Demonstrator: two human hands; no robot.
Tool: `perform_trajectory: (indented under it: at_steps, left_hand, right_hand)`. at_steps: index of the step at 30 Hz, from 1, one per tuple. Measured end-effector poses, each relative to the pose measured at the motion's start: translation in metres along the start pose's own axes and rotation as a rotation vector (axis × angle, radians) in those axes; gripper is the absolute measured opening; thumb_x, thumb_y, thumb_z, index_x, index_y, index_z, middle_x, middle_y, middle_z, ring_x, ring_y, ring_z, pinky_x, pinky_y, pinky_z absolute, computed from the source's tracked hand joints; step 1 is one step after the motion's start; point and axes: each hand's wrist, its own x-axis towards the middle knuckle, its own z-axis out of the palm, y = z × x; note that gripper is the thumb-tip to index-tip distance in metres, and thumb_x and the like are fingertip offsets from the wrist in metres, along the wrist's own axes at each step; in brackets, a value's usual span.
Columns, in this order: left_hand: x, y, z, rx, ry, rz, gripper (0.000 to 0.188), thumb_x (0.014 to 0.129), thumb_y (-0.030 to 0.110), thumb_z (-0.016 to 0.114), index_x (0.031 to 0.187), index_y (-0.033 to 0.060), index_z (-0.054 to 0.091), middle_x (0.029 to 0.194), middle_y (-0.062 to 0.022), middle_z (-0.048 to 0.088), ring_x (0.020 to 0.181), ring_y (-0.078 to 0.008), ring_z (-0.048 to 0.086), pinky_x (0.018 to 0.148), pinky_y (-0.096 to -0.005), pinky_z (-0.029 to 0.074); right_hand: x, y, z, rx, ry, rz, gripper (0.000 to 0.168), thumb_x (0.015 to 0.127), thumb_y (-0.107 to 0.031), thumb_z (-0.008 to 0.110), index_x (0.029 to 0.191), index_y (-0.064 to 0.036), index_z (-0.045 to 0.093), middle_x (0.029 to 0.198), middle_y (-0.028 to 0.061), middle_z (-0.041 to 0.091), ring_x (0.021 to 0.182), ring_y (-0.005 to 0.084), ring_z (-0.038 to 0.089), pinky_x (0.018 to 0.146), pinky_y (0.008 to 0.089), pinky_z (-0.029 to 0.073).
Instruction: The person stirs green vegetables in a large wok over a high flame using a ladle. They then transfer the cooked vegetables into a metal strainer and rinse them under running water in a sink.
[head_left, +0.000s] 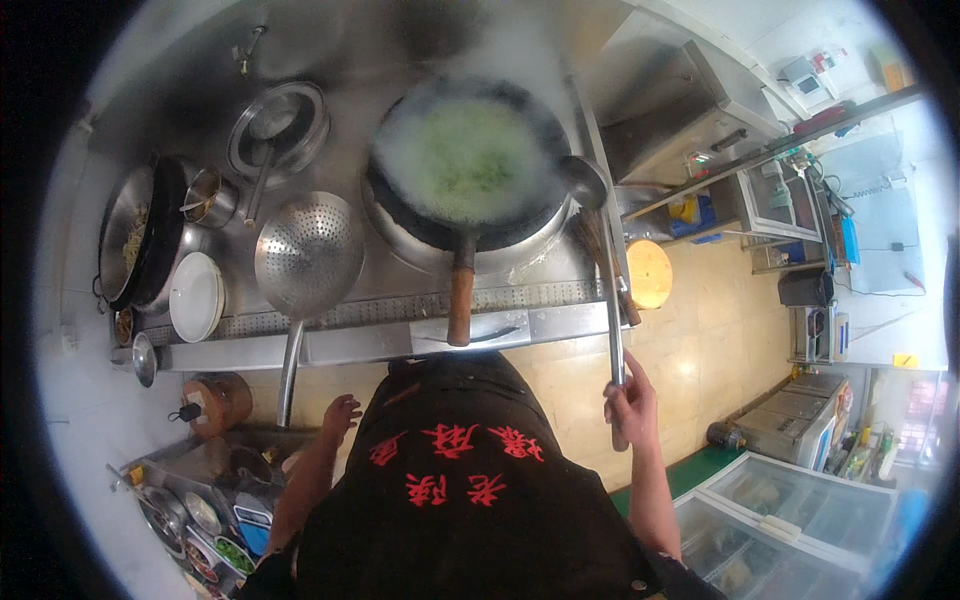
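Note:
My right hand (632, 401) is closed around the long handle of a metal ladle (585, 182). The ladle's dark bowl is at the right rim of a black wok (409, 212), overlapping that rim in view. Steam rises over chopped greens (480, 154) in pale liquid inside the wok, blurring them. The wok's wooden handle (461, 300) points towards me. Holding nothing, my left hand (343, 416) hangs beside my black apron, fingers slightly apart. Nearest to it is the metal handle of a perforated strainer (310, 251), which rests on the steel stove top.
White plates (196, 296), a steel pot (211, 199) and a pan with food (127, 240) stand at left. A second ladle (274, 120) lies over a round vessel behind. Brushes (600, 240) lean by the stove's right edge. A side table (202, 450) holds several bowls.

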Motion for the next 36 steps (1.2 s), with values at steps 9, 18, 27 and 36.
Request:
perform_trajectory:
  at_steps: [9,18,27,36]
  left_hand:
    - [-0.014,-0.028,-0.004,-0.047,0.061,-0.018,0.037,0.094,0.019,0.051,0.129,0.0076,0.048,0.112,-0.0114,0.063,0.087,-0.0211,0.065,0.064,-0.0318,0.05]
    - [-0.036,-0.061,-0.004,0.084,0.016,0.092,0.038,0.092,0.019,0.054,0.127,0.0068,0.048,0.101,-0.0094,0.065,0.082,-0.0186,0.063,0.063,-0.0304,0.049]
    - [-0.016,-0.037,-0.001,-0.045,0.024,0.059,0.038,0.093,0.022,0.054,0.128,0.0069,0.047,0.105,-0.0075,0.064,0.084,-0.019,0.063,0.062,-0.0307,0.047]
    - [0.005,-0.002,0.006,0.07,0.022,-0.009,0.037,0.092,0.02,0.054,0.127,0.0098,0.05,0.108,-0.0063,0.063,0.084,-0.0203,0.064,0.066,-0.0325,0.048]
  right_hand:
    - [0.083,-0.021,0.028,0.021,-0.101,0.073,0.061,0.088,0.003,0.054,0.145,-0.001,0.031,0.077,0.0084,0.059,0.049,0.0114,0.053,0.042,0.0254,0.045]
    - [0.08,-0.012,0.041,0.555,-0.216,0.219,0.055,0.094,-0.012,0.052,0.145,-0.006,0.033,0.084,0.0079,0.058,0.052,0.0086,0.049,0.041,0.0214,0.041]
    - [0.028,0.0,0.011,0.993,-0.276,0.235,0.059,0.094,-0.02,0.053,0.147,-0.008,0.03,0.087,0.008,0.051,0.05,0.007,0.042,0.038,0.0179,0.035]
    - [-0.04,0.017,-0.026,0.68,-0.058,0.288,0.065,0.087,-0.014,0.062,0.145,-0.007,0.035,0.081,0.008,0.056,0.047,0.0111,0.049,0.039,0.023,0.042]
